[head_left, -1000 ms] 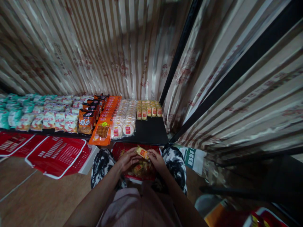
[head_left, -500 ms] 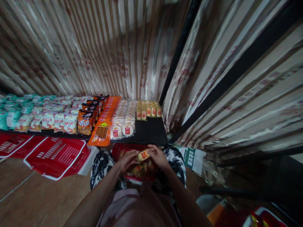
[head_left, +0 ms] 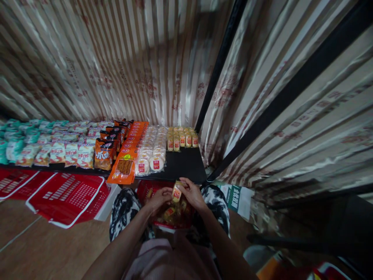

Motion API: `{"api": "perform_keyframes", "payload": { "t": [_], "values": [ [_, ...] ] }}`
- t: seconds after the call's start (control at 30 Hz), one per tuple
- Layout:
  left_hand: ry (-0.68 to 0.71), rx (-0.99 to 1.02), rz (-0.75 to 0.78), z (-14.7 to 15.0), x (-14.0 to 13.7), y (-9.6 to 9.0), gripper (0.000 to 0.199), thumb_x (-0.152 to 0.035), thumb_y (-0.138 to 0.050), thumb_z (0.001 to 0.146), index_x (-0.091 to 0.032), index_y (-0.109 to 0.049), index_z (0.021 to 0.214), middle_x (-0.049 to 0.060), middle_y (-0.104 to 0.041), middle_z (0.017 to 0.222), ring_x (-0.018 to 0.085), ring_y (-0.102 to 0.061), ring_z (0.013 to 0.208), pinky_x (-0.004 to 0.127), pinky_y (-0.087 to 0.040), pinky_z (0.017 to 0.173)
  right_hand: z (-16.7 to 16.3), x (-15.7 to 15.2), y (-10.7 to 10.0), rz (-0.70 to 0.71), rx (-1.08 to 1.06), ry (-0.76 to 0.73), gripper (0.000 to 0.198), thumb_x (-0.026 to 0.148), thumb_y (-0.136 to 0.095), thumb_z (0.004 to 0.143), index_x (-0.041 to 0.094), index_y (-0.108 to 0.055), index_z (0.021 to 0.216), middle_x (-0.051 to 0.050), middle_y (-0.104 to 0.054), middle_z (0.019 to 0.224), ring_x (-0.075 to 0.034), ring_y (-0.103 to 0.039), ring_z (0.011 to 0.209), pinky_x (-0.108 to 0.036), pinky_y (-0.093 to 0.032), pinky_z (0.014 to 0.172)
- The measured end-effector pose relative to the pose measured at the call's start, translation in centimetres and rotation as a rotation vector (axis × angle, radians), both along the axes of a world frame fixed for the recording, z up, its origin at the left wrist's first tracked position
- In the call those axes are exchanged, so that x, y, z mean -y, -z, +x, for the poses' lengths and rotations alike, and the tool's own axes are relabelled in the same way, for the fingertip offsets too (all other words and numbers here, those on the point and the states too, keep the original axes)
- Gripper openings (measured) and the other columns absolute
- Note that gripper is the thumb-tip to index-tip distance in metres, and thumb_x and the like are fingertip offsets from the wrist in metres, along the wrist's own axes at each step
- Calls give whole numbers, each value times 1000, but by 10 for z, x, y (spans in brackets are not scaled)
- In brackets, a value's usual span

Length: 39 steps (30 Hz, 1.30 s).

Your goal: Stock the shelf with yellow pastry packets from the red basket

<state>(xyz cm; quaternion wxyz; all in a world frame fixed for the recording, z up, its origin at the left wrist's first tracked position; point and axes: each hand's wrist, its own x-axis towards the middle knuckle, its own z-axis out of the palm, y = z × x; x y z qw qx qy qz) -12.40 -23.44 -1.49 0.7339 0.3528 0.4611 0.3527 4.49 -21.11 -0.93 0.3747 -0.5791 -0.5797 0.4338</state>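
Between my two hands, over a red basket [head_left: 141, 189], a small yellow wrapped snack [head_left: 176, 193] with a red-and-white label is held nearly upright. My right hand [head_left: 192, 193] pinches it from the right, thumb and fingers at its upper side. My left hand [head_left: 159, 200] has its curled fingers against the snack's lower left edge. More yellow wrapped snacks [head_left: 169, 212] lie loose in the basket, between my knees. On the black shelf [head_left: 185, 165] ahead, matching yellow snacks [head_left: 182, 140] stand in rows at the back right.
Left of the yellow rows, the shelf holds clear-wrapped round white cakes [head_left: 157, 163], an orange packet strip [head_left: 124, 167], orange-black bags [head_left: 103, 154] and white bags [head_left: 85, 155]. Red baskets [head_left: 70, 198] stand below at left. A black post [head_left: 217, 70] rises at the shelf's right end.
The yellow snack has been turned from tilted sideways to nearly upright and raised slightly. My left fingers have shifted a little at its side. The view has shifted slightly.
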Motion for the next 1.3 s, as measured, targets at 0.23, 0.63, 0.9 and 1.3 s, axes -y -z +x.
{"api": "perform_keyframes", "payload": {
  "t": [0.23, 0.63, 0.9, 1.3],
  "values": [
    [-173, 23, 12, 9, -8, -11, 36, -24, -73, 55, -14, -63, 88, 3, -66, 78, 10, -57, 65, 19, -40, 58, -7, 1, 2, 20, -126, 46, 51, 34, -61, 70, 21, -48, 118, -2, -65, 89, -13, -63, 72, -28, -53, 67],
    [-222, -20, 106, 20, -24, -21, 33, -23, -65, 60, -14, -61, 92, 2, -62, 78, 10, -56, 65, 19, -39, 56, -7, -10, -5, 26, -24, 47, 31, 35, -56, 73, 21, -62, 100, -3, -69, 88, -15, -64, 70, -27, -53, 67],
    [-212, -325, 344, 25, -43, -12, 32, -23, -57, 67, -14, -63, 97, 0, -57, 72, 8, -49, 56, 21, -40, 56, -3, -22, -5, 128, 80, 142, 32, 33, -55, 72, 21, -65, 100, -4, -61, 86, -13, -59, 67, -27, -51, 67],
    [-217, -541, 408, 43, -64, -21, 28, -18, -53, 72, -14, -63, 98, 2, -58, 79, 11, -52, 63, 23, -43, 62, -2, -36, -13, 165, 147, 250, 35, 33, -53, 73, 18, -62, 104, -3, -60, 83, -13, -56, 64, -29, -50, 67]
  ]
}}
